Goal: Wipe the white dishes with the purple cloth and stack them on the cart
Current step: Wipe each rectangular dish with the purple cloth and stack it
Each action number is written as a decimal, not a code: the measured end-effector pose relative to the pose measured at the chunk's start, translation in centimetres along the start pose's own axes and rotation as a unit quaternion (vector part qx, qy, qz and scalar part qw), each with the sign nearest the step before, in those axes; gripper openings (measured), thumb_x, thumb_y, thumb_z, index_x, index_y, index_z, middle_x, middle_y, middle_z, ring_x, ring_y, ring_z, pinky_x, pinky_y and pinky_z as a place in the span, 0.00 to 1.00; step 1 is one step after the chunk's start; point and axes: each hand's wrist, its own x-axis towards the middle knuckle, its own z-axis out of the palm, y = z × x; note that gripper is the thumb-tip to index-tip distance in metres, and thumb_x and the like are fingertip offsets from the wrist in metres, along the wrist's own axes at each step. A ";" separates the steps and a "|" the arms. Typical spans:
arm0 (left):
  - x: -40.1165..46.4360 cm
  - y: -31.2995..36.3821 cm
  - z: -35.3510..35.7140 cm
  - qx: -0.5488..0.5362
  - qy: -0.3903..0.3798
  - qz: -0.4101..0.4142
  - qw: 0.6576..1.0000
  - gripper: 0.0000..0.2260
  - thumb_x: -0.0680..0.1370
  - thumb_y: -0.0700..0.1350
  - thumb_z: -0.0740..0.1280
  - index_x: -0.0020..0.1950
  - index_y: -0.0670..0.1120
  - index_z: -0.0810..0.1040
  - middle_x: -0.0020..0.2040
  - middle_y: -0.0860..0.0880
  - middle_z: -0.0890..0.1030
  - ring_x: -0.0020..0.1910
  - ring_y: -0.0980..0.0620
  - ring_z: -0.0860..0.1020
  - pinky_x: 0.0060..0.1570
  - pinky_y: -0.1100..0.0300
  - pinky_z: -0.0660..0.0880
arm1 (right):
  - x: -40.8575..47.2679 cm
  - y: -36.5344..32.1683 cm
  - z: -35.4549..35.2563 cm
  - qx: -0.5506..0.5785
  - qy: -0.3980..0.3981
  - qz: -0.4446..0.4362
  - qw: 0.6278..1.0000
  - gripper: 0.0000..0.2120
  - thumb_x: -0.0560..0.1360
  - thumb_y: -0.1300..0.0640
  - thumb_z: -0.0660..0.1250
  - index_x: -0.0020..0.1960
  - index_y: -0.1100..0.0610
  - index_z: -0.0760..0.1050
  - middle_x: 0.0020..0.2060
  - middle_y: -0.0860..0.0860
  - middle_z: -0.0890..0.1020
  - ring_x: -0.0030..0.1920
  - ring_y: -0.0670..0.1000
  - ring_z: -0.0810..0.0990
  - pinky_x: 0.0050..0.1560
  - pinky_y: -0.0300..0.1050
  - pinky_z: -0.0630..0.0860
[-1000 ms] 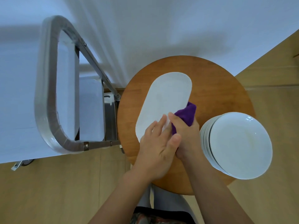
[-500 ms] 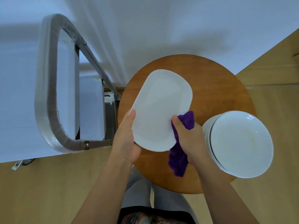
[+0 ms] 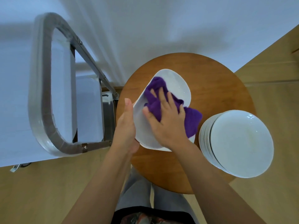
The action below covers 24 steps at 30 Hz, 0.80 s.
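A white oval dish (image 3: 178, 88) is held tilted above the round wooden table (image 3: 210, 75). My left hand (image 3: 126, 123) grips its left edge, thumb along the rim. My right hand (image 3: 165, 120) presses the purple cloth (image 3: 191, 120) flat against the dish's inner face, fingers spread over the cloth. Part of the cloth hangs off the dish's right side. A stack of several white round plates (image 3: 241, 147) stands on the table's right side. The cart (image 3: 87, 109) stands to the left, white dishes on its shelf.
The cart's grey looped handle (image 3: 40, 94) rises toward me at the left. A white wall fills the far side. Wooden floor (image 3: 48, 183) lies below and to the right. My legs show under the table's near edge.
My left hand lifted the oval dish off the table and tilted it. My right hand carried the cloth from the dish's lower edge up onto its face.
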 end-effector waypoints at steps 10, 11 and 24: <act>6.4 1.0 -0.2 -0.069 0.008 -0.080 0.994 0.18 0.77 0.60 0.60 0.58 0.50 0.77 0.49 0.46 0.85 0.47 0.45 0.84 0.41 0.51 0.81 | -1.4 2.2 -0.8 0.158 -0.065 0.016 0.985 0.07 0.71 0.46 0.63 0.46 0.47 0.74 0.38 0.30 0.71 0.52 0.23 0.65 0.63 0.49 0.65; 7.2 0.9 0.0 -0.064 0.004 -0.081 0.995 0.16 0.79 0.59 0.58 0.56 0.52 0.78 0.48 0.46 0.85 0.46 0.45 0.84 0.41 0.51 0.80 | -0.8 2.5 -1.4 0.145 -0.061 0.036 0.987 0.07 0.71 0.44 0.62 0.40 0.47 0.72 0.33 0.34 0.73 0.47 0.30 0.72 0.58 0.48 0.70; 18.0 1.2 1.4 0.110 0.097 -0.108 0.983 0.23 0.76 0.63 0.60 0.67 0.53 0.71 0.64 0.48 0.77 0.60 0.44 0.77 0.60 0.44 0.74 | 3.2 8.0 -4.0 0.444 0.188 0.386 0.786 0.11 0.74 0.46 0.65 0.35 0.49 0.74 0.22 0.41 0.75 0.33 0.47 0.77 0.40 0.48 0.75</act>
